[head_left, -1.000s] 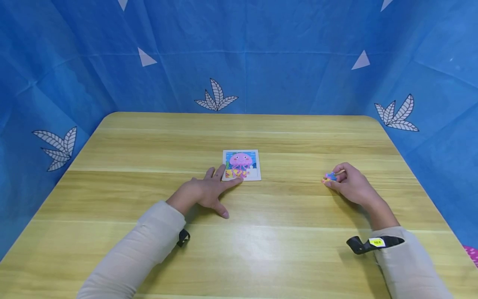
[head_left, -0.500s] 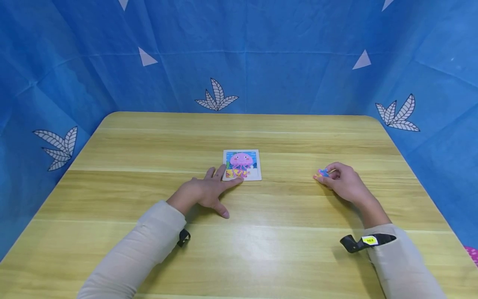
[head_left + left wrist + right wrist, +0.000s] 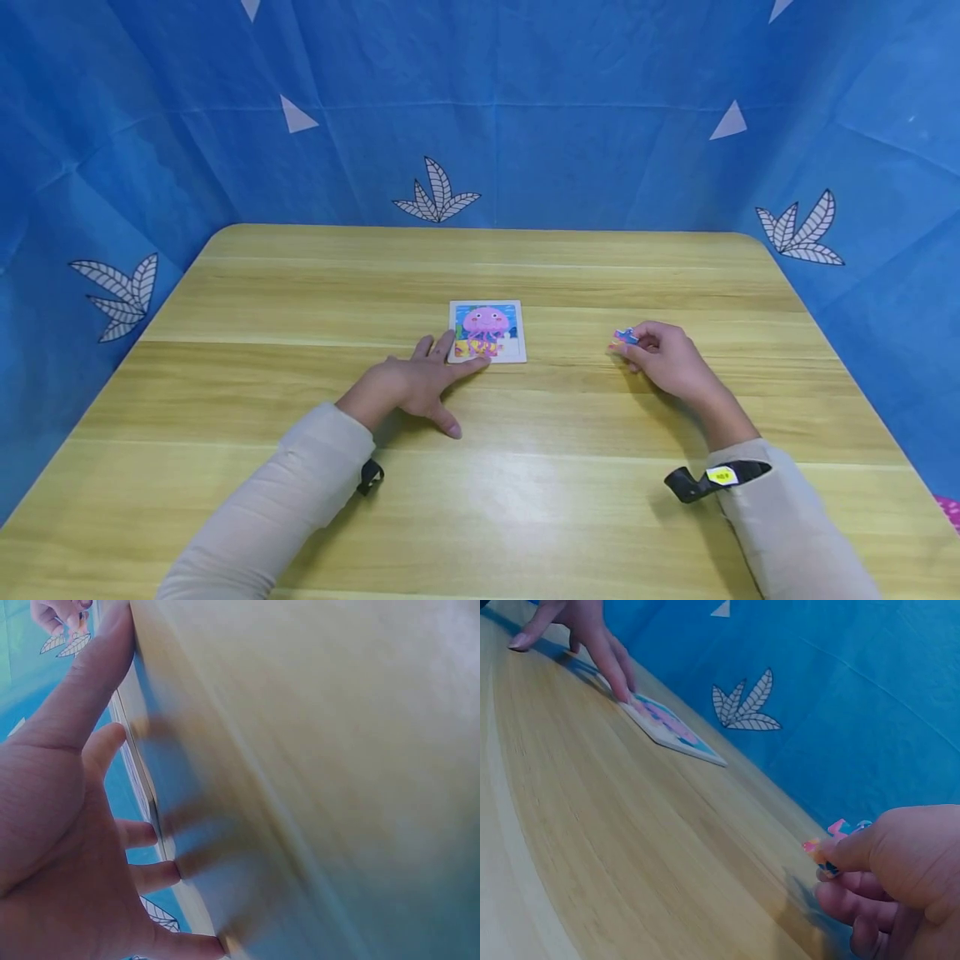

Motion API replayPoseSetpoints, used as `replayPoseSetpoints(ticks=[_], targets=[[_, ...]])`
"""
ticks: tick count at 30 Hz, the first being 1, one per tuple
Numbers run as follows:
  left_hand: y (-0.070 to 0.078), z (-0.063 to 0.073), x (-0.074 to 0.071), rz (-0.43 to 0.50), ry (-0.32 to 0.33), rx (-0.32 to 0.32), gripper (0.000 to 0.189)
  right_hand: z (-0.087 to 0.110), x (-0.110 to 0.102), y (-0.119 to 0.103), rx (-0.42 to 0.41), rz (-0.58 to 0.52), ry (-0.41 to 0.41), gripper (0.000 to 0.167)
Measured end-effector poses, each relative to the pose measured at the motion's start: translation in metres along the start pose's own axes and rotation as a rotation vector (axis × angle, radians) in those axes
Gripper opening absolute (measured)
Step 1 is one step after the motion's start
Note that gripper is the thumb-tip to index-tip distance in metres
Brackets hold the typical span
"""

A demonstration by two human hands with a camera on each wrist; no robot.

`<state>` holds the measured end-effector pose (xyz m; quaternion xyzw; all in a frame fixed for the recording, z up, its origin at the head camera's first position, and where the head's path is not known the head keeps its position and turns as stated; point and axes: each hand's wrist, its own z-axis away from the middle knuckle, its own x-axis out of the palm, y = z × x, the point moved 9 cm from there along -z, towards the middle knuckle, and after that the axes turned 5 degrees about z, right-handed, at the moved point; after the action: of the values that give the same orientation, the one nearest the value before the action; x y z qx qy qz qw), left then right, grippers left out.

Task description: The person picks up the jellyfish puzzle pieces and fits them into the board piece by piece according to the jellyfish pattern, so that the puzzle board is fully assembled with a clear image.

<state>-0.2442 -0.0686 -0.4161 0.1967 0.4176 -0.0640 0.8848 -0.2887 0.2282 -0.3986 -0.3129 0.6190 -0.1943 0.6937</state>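
Note:
A square jigsaw puzzle (image 3: 486, 321) with a pink jellyfish picture lies flat in a white frame near the table's middle. Its lower right corner shows a bare white gap. My left hand (image 3: 420, 383) is spread beside it, fingertips at the frame's near left edge. To the right of the puzzle, my right hand (image 3: 671, 358) pinches a small puzzle piece (image 3: 625, 337) in blue, pink and yellow between thumb and fingers. In the right wrist view the piece (image 3: 832, 847) shows above the table, partly hidden by the thumb.
The wooden table (image 3: 480, 500) has rounded far corners. Blue cloth (image 3: 600, 108) with white leaf and triangle prints hangs behind it and along both sides. A black strap (image 3: 716, 481) with a yellow label circles the right sleeve.
My right hand has moved left toward the puzzle, carrying the piece and turning it a little. The left hand and the puzzle have stayed in place.

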Motion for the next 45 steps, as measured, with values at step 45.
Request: replayPoseSetpoints(ticks=[45], targets=[[-0.001, -0.001, 0.0, -0.021, -0.006, -0.006, 0.101, -0.041, 0.085, -0.083, -0.079, -0.129, -0.154, 0.025]])
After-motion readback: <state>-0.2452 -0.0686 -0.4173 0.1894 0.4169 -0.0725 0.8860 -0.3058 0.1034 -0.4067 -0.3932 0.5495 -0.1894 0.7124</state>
